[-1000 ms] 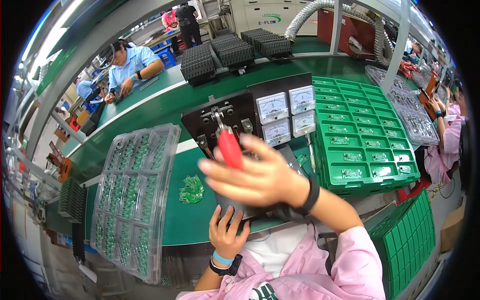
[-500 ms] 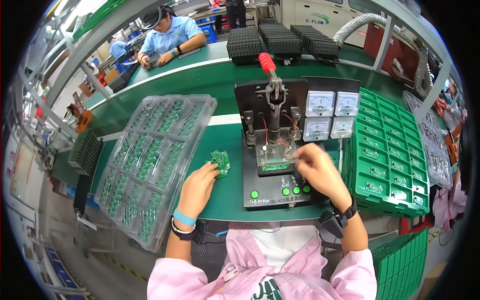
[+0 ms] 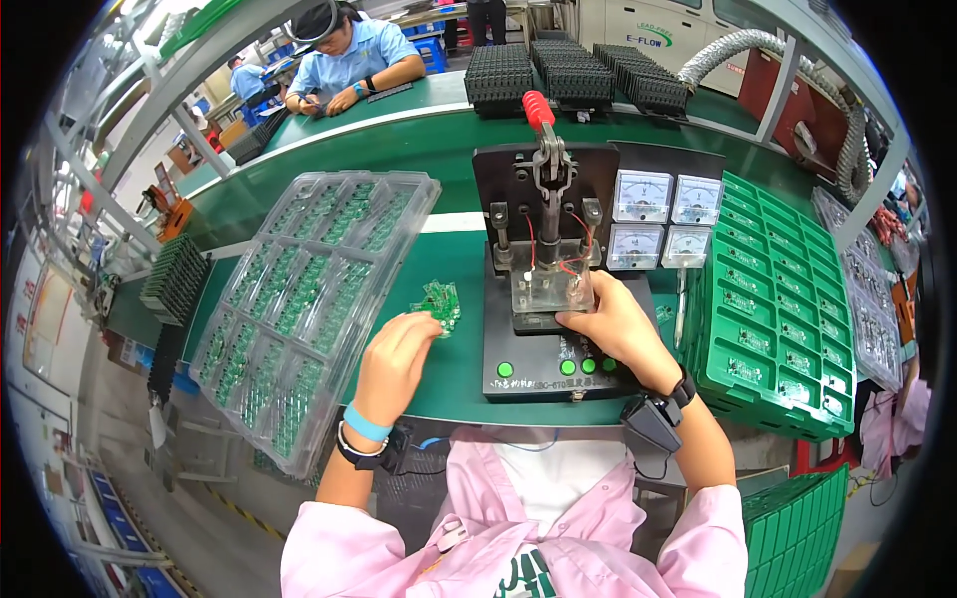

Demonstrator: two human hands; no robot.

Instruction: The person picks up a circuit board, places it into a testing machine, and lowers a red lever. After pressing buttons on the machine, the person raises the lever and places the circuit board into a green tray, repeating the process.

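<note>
Several small green circuit boards (image 3: 439, 304) lie in a loose pile on the green bench. My left hand (image 3: 397, 361) rests beside them, its fingers bent and pressed together, tips at the pile's near edge; whatever they pinch is hidden. A black test fixture (image 3: 498, 339) stands right of the pile, with a red-handled toggle clamp (image 3: 538, 112) above a clear plate (image 3: 533, 291). My right hand (image 3: 623, 324) is closed at the plate's right side. Its thumb lies at the front of the dark slot below the plate, and its other fingertips are hidden.
A clear compartment tray (image 3: 374, 289) full of boards leans at left. Four-dial meters (image 3: 638, 194) and stacked green trays (image 3: 748, 299) stand right of the fixture. Black racks (image 3: 568, 75) line the far bench, where a co-worker in a blue shirt (image 3: 354, 60) sits.
My right hand has moved left and down to the fixture's slot, where green showed under the clear plate before. My left fingers have drawn slightly back from the board pile. The whole view has shifted slightly.
</note>
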